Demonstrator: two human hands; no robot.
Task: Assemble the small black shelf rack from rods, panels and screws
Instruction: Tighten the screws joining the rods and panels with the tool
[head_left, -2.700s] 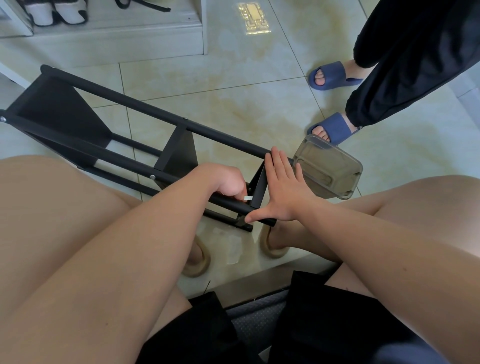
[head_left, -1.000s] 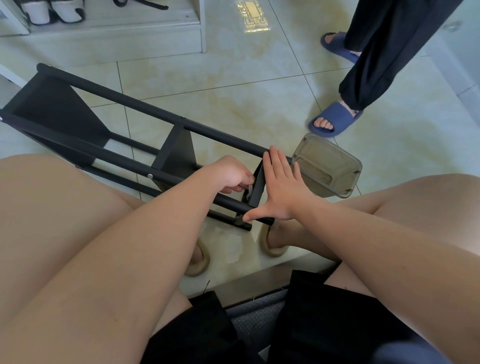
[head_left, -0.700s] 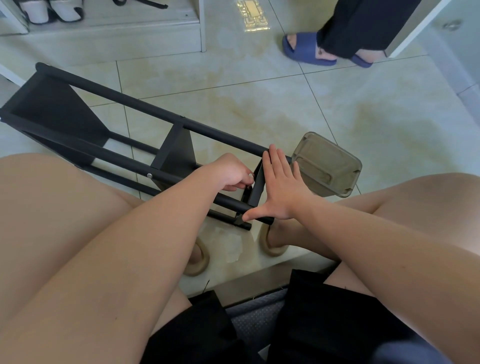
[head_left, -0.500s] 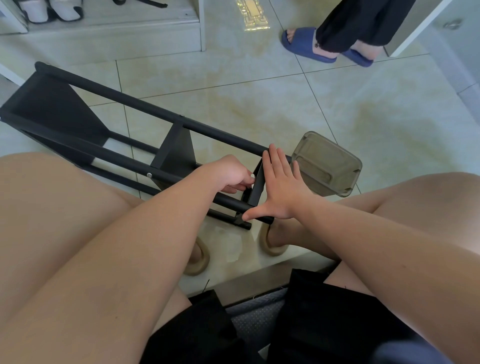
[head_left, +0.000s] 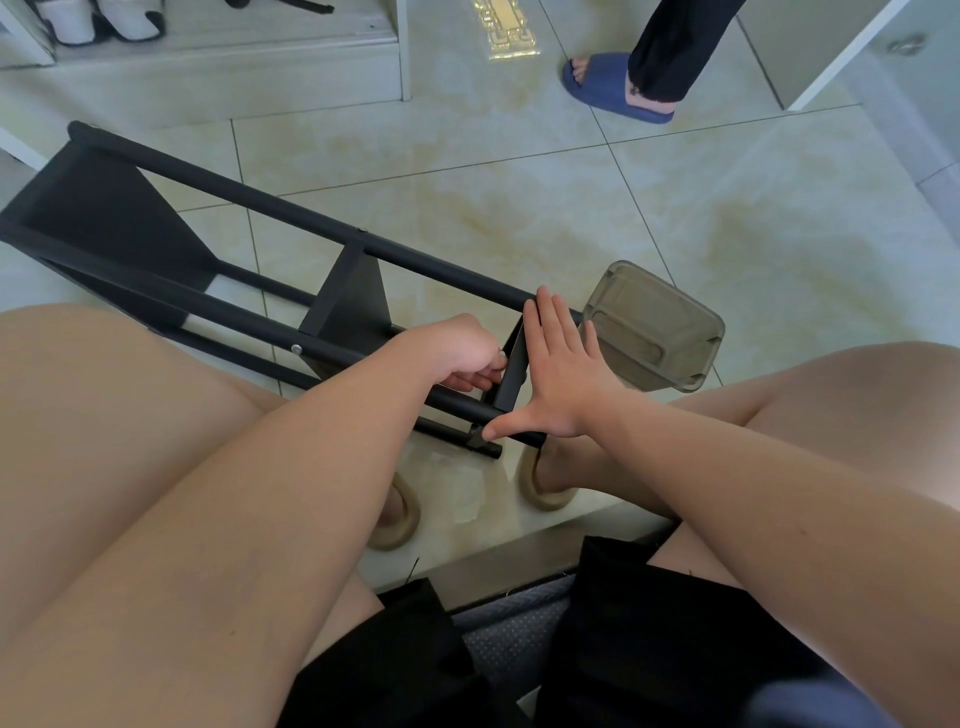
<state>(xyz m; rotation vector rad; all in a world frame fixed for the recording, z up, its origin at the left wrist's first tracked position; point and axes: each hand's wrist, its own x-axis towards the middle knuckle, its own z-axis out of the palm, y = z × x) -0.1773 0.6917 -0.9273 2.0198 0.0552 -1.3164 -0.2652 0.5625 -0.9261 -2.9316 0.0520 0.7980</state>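
The black metal shelf rack (head_left: 291, 213) lies sideways on the pale tiled floor (head_left: 519, 208). The right hand (head_left: 563, 384), fingers (head_left: 556, 327) straight and together, braces its black end panel (head_left: 511, 374). The left hand (head_left: 457, 353) pinches something small there, likely a screw; hold the panel square while turning.

Tiled floor (head_left: 519, 208), black rack (head_left: 353, 306), clear tub (head_left: 654, 327)
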